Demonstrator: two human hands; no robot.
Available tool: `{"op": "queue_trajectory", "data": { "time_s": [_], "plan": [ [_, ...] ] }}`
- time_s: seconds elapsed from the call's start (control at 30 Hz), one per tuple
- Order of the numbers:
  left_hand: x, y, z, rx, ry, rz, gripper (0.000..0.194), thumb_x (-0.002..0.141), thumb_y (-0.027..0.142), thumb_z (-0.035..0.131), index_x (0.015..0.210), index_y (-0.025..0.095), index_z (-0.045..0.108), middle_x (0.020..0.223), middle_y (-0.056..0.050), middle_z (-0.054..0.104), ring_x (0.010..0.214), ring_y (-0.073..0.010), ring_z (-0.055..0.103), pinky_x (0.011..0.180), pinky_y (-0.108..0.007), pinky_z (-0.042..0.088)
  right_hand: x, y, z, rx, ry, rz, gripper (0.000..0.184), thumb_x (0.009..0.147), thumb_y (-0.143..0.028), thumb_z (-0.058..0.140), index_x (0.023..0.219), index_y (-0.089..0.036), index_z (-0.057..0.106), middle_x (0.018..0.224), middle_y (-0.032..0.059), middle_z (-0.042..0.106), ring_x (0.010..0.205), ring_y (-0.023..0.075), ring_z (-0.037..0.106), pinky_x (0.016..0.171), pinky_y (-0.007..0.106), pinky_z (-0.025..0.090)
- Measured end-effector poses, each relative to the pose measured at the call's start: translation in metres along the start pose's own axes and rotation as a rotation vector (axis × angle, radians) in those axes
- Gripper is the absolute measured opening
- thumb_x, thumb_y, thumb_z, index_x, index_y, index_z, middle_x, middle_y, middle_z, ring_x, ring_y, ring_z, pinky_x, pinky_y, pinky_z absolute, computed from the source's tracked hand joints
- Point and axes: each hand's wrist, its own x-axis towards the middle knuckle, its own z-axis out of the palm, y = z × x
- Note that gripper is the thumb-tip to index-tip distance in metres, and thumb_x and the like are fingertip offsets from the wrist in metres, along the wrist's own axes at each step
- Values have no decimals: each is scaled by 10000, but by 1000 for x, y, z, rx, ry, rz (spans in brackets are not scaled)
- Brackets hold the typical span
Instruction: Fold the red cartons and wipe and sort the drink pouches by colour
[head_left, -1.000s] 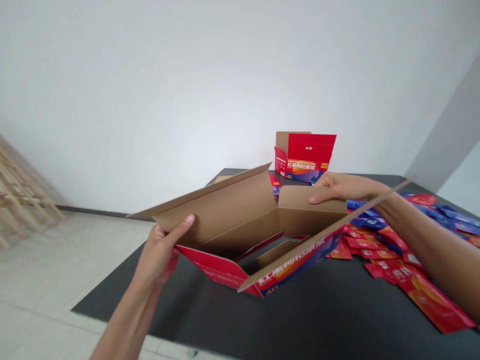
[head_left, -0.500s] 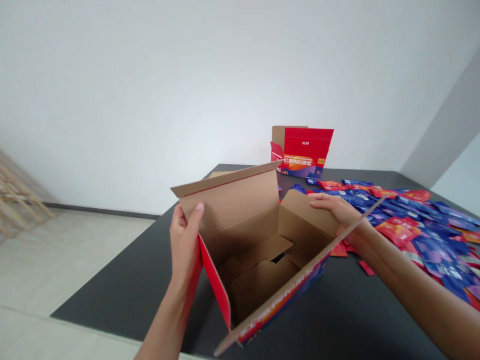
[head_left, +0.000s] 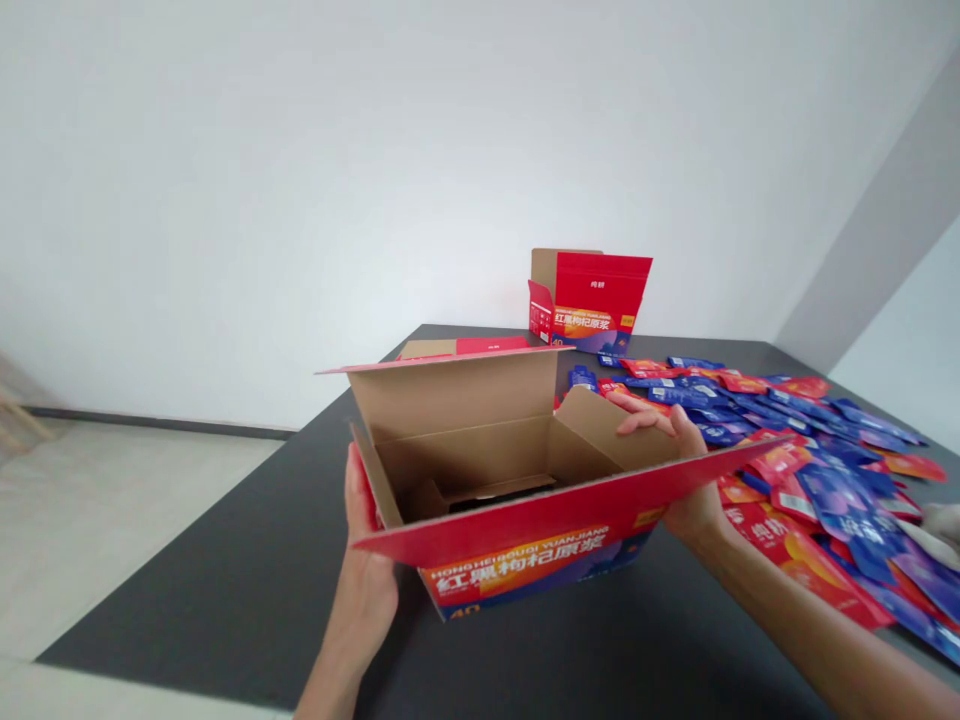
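Surfaces: paperboard, film and matt table.
The held carton (head_left: 517, 575) looked to be corrugated cardboard, its outer print smooth with a slight sheen, its inner faces (head_left: 461, 400) bare brown, matt and papery. The standing carton (head_left: 589, 315) showed the same smooth printed board. The sachets (head_left: 799, 575) appeared to be plastic film, glossy and lightly creased. The tabletop (head_left: 225, 590) was smooth and matt; the wall (head_left: 300, 200) looked flat-painted; the floor (head_left: 165, 500) read smooth, faintly glossy.

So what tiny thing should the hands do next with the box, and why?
Probably push the bottom flaps of the box together: a dark gap seems to show between them, while the left hand and right hand hold its ends.
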Motion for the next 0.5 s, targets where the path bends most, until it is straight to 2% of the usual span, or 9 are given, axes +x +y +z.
{"op": "queue_trajectory", "data": {
  "time_s": [0.07, 0.13, 0.2, 0.3, 0.37, 0.4, 0.47, 0.5],
  "plan": [
    [-8, 9, -4, -25, -28, 105, 979, 673, 890, 419, 1517, 474, 148, 1652, 82, 85, 1503, -310, 28, 1168, -495, 250, -5, 6, -7, -128, 22, -92, 482, 924, -621, 340, 782, -256, 621, 1285, 40, 607, 1070, 268, 619, 820, 356, 517],
    [-18, 18, -8, 44, -70, 237, 1069, 555, 899, 544, 1492, 514, 202, 1652, 103, 18, 1496, -359, -24, 1153, -561, 242, -8, 12, -14, -300, 44, -124, 444, 913, -647, 358, 986, -297, 620, 1110, 65, 668, 910, 258, 642, 724, 358, 519],
    [-23, 27, -11, 227, -116, 301, 1103, 515, 757, 741, 1479, 497, 272, 1653, 78, -24, 1488, -405, -25, 1160, -612, 164, -11, 13, -17, -419, 54, -135, 485, 907, -667, 347, 1184, -329, 558, 951, 63, 682, 775, 259, 639, 652, 369, 513],
    [-15, 44, -12, 487, -184, 327, 1035, 580, 539, 834, 1477, 412, 333, 1650, -5, 79, 1486, -418, 5, 1164, -648, 87, -18, 9, -17, -489, 91, -167, 531, 929, -649, 290, 1288, -345, 537, 988, 73, 688, 820, 276, 661, 688, 396, 528],
    [-5, 53, -9, 561, -219, 385, 859, 636, 469, 820, 1402, 372, 442, 1622, -29, 211, 1487, -403, 65, 1172, -641, 102, -22, 5, -16, -497, 135, -246, 502, 958, -598, 267, 1277, -359, 572, 1165, 70, 664, 990, 291, 652, 818, 434, 527],
    [0, 55, -8, 568, -229, 418, 679, 678, 428, 799, 1299, 352, 536, 1601, -27, 268, 1481, -392, 120, 1179, -625, 116, -23, 2, -17, -509, 133, -299, 486, 973, -571, 257, 1213, -361, 624, 1260, 57, 630, 1101, 297, 616, 910, 458, 498],
    [5, 56, -9, 561, -257, 494, 244, 775, 336, 719, 1009, 310, 653, 1537, -5, 378, 1449, -356, 248, 1191, -579, 155, -21, -4, -21, -578, 36, -350, 457, 977, -543, 314, 1016, -340, 722, 1382, 22, 560, 1276, 308, 504, 1059, 492, 399],
    [6, 54, -11, 555, -271, 520, 113, 810, 293, 678, 921, 294, 656, 1493, -3, 432, 1422, -336, 308, 1190, -556, 188, -17, -9, -24, -626, -64, -320, 424, 961, -545, 381, 956, -322, 742, 1397, 20, 553, 1312, 318, 471, 1088, 503, 372]
  ]
}}
